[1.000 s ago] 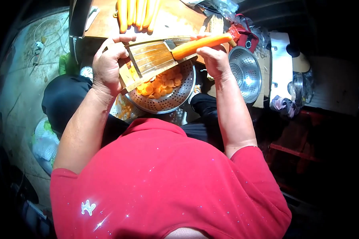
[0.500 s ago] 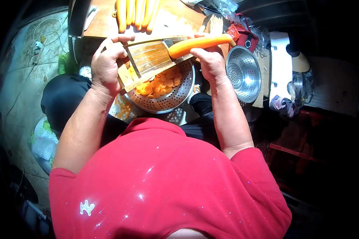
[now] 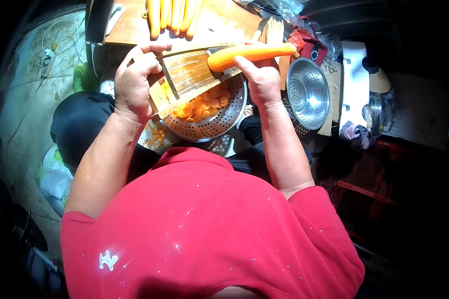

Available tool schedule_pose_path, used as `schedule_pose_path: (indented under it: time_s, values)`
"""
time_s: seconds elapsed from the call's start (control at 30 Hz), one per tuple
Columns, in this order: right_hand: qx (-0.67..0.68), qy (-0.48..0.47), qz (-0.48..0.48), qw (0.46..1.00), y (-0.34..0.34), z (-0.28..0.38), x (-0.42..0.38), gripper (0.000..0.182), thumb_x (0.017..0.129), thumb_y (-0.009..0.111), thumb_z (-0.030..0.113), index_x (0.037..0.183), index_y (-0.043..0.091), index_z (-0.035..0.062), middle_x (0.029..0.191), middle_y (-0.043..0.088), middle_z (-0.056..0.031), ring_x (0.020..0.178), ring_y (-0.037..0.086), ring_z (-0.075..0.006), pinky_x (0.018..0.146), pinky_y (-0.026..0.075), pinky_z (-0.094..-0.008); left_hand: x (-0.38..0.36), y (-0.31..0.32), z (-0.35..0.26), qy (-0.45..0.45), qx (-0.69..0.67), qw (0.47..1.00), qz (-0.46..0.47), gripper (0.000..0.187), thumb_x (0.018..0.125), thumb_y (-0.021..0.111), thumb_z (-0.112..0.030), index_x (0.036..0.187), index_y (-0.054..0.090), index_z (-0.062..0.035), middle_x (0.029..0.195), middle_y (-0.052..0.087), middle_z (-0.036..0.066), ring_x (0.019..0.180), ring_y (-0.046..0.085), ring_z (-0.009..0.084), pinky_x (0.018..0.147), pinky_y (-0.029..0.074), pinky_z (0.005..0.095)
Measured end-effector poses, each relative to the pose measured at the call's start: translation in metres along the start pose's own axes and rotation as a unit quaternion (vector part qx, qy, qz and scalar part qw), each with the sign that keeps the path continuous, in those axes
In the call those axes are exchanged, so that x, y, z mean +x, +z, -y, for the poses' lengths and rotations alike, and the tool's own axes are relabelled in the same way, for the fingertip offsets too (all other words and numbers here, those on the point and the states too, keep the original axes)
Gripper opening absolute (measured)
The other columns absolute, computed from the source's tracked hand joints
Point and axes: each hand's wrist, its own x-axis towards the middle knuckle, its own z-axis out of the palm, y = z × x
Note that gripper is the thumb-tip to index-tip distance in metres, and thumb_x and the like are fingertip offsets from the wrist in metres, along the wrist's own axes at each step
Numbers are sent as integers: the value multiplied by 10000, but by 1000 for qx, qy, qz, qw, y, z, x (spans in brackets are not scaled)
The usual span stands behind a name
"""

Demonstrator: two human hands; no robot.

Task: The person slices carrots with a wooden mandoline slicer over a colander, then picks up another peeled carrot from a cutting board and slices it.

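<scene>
My left hand [image 3: 137, 82] grips the near left end of a wooden slicer [image 3: 187, 72], its fingers and thumb closed on the frame. The slicer is tilted above a perforated metal colander [image 3: 204, 130] that holds round orange carrot slices [image 3: 200, 107]. In my right hand [image 3: 262, 79] is a long carrot [image 3: 254, 54], the thumb pressed on its side and the fingers mostly hidden behind it. The carrot's left end lies on the slicer near the dark blade area.
Several whole carrots [image 3: 172, 15] lie on the wooden board [image 3: 219, 25] at the top. A second metal colander [image 3: 308, 93] stands at the right, beside a white panel [image 3: 355, 84]. A brush [image 3: 274, 31] and a red bag [image 3: 314, 50] are behind it.
The carrot in my right hand has shifted slightly left along the slicer. The colanders and surroundings appear a little further right in view.
</scene>
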Motion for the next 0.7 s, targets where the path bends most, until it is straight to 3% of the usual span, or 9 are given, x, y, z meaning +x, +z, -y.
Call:
schedule_pose_path:
  time_s: [0.17,0.5,0.63,0.7]
  values:
    - [45,11,57,997,1,0,0,463,780,684,-27,1197,483,-24,1114,573,-115,1038,566,-200,926,461,-296,-1,0,2,10,8,1000,-6,369,740,378,21,1076,529,42,1137,568,156,1018,553,234,935,460,344]
    - [-11,26,46,999,12,3,-5,437,784,687,-31,1175,492,-18,1077,586,-105,994,584,-188,905,475,-291,-2,2,0,4,13,1000,-10,364,741,394,-10,1078,527,27,1147,568,158,1012,556,235,924,462,339]
    - [-9,-38,75,996,5,-7,-5,402,806,683,38,1166,507,-1,1061,602,-106,978,593,-183,872,482,-279,-4,5,-2,6,33,999,-22,351,738,396,-18,1061,531,21,1156,567,156,1004,551,230,903,460,329]
    - [-181,-75,16,981,-15,-21,15,329,827,652,47,1124,541,-42,1026,633,-118,922,619,-187,863,481,-278,-4,5,-1,7,45,999,-27,348,737,397,-21,1056,532,19,1158,567,155,1003,549,228,898,459,326]
